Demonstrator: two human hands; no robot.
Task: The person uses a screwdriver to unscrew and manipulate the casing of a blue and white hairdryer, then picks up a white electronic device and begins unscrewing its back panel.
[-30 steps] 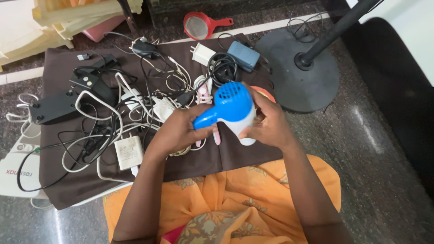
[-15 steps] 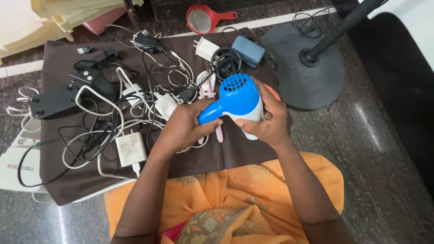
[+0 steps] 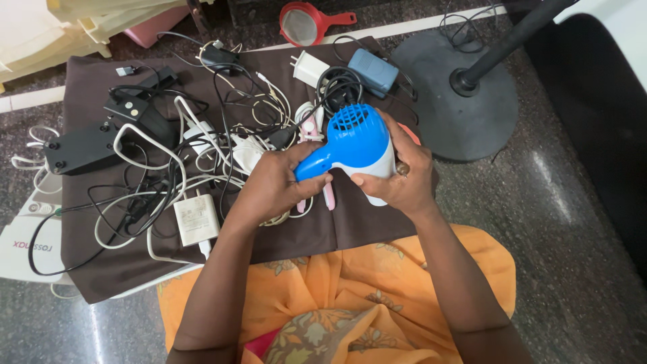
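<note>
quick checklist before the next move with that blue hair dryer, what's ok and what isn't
1. Hold on the handle: left hand is wrapped round the handle of the blue hair dryer: ok.
2. Support of the body: right hand cups the white end: ok.
3. Dryer off the cloth: it is held above the brown cloth: ok.
4. Space underneath: a tangle of cables and a white charger lie just left of the hands: not ok.
5. Dryer's own cord free of the tangle: cannot tell.
6. Fan base to the right stands apart from the hands: ok.
</note>
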